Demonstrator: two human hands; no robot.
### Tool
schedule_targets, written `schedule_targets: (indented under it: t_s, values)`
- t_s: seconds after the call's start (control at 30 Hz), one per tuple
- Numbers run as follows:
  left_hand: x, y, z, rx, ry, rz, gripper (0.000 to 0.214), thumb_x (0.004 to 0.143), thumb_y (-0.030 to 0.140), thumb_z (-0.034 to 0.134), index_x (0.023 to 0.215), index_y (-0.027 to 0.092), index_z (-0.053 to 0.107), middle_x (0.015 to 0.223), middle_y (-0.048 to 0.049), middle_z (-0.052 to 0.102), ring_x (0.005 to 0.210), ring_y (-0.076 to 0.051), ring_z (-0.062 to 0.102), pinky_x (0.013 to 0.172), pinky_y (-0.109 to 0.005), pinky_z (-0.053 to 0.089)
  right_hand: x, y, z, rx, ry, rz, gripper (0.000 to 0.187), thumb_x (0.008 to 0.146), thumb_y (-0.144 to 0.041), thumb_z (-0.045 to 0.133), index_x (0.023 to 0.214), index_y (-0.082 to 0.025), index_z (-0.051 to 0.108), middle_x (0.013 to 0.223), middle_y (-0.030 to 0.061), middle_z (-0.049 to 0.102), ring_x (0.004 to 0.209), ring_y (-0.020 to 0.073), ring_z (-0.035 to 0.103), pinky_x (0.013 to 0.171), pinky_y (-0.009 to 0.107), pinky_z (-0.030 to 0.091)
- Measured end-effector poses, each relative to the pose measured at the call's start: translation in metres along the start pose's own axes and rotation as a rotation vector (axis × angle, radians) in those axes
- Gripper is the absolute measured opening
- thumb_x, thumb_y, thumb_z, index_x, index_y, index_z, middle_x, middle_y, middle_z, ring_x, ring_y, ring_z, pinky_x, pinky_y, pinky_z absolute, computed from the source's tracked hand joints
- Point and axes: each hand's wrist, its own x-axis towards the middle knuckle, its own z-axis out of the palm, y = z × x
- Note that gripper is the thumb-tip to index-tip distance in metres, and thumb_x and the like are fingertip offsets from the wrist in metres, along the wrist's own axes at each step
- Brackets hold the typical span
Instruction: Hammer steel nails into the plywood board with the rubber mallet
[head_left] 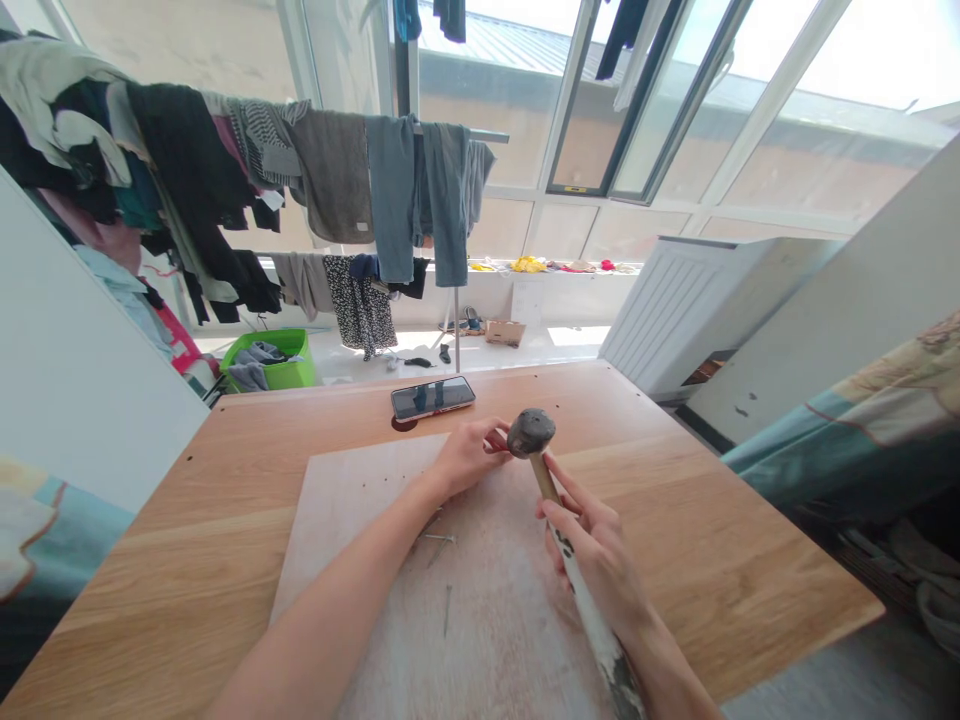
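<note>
My right hand (592, 540) is wrapped round the worn, pale handle of a hammer (531, 434). Its dark, rounded head is raised beside my left hand (472, 455), whose thumb and index finger are pinched together over the far part of a pale wooden board (397, 630). What those fingertips hold, if anything, is hidden. Loose nails (441, 539) lie on the board by my left forearm, and a single nail (448, 610) lies nearer to me. Several small dark spots mark the board left of my left hand.
The board rests on a wooden table (712, 540). A phone (433, 398) lies beyond the board, close to a dark round hole (403, 424). Behind the table are a green tub (292, 372) of clothes and hanging laundry (334, 170). A curtain (817, 440) hangs at right.
</note>
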Motion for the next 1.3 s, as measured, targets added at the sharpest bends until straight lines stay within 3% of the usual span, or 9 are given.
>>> schedule_targets:
  t_s: [1.3]
  values:
    - [-0.0012,0.0063,-0.0007,0.050,0.014,-0.004,0.029,0.076,0.012,0.070,0.104,0.018,0.073,0.082,-0.0004,0.077,0.074,-0.015,0.069,0.072,-0.023,0.052,-0.0014,0.0014,0.0047,-0.001,-0.020,-0.042,0.066,0.087,-0.043,0.066,0.150,-0.028,0.049,0.080,-0.0037,0.058,0.039,0.0052,0.045,0.030,0.019,0.042]
